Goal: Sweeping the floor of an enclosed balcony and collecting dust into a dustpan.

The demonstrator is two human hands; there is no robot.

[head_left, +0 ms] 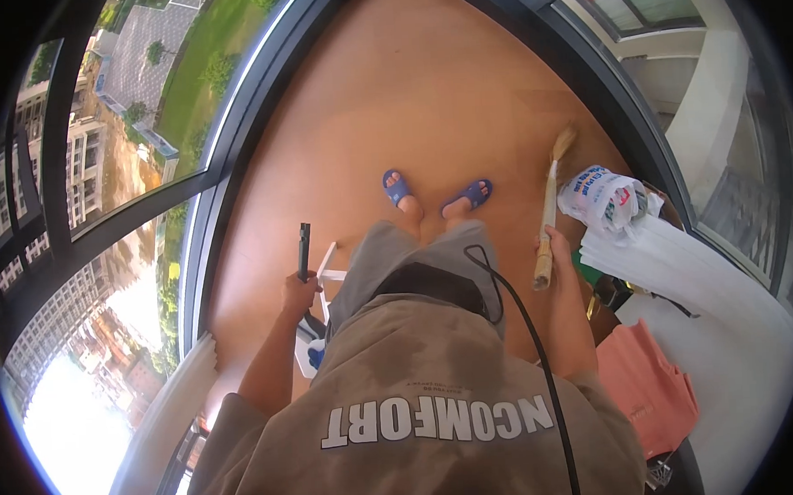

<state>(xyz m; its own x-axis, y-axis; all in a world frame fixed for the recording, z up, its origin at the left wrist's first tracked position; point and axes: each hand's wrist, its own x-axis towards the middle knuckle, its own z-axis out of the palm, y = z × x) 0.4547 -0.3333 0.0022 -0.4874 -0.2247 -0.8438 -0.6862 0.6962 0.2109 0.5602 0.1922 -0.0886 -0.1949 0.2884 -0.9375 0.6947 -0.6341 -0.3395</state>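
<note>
My left hand is closed around a dark grey bar-like handle with a notched upper end; what it belongs to cannot be told. My right hand grips the pale, wrapped-looking handle of a straw-bristled brush or small broom. Its frayed bristles lie away from me, over the floor by the right window frame. Right beside my left hand stand the white legs of a stool or rack, partly hidden by my shorts. My feet in blue slippers are on the wood-coloured floor.
A stuffed plastic bag, white foam sheeting and a salmon-pink cloth or bag lie at the right. Dark-framed windows flank the floor on both sides. A black cable runs down over my shirt. A blue item is low at the left.
</note>
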